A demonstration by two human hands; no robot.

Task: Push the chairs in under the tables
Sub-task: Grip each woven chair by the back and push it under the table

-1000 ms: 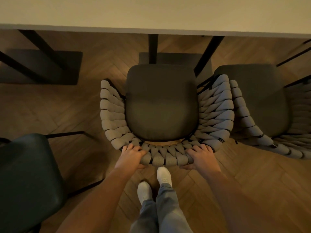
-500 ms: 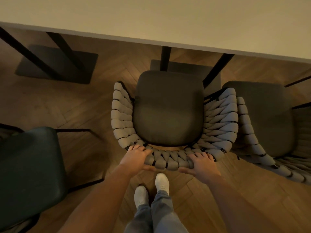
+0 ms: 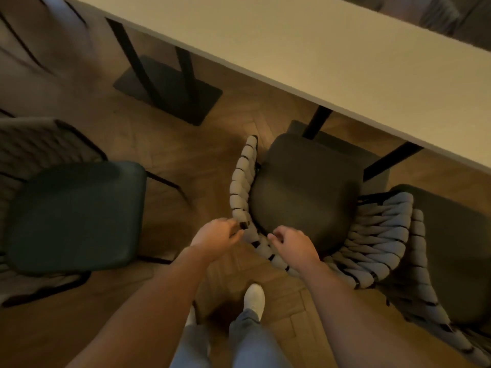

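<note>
The chair with a dark seat cushion [image 3: 305, 192] and a grey woven back [image 3: 377, 235] stands in front of me, its front edge near the rim of the long pale table [image 3: 345, 62]. My left hand [image 3: 215, 235] hovers at the left end of the woven back, fingers loosely curled, fingertips just at the straps. Over the rear rim of the back is my right hand [image 3: 292, 243], its fingers also loosely curled. Neither hand grips the chair.
A dark green cushioned chair [image 3: 77, 213] stands out from the table at my left. A second woven chair [image 3: 457, 248] crowds the right side. Black table legs on a flat base plate [image 3: 170, 88] stand on the herringbone wood floor. My shoe [image 3: 254, 296] is behind the chair.
Both hands have come off the woven back they were gripping. The chair slid toward the table, and my view has swung left toward the green chair.
</note>
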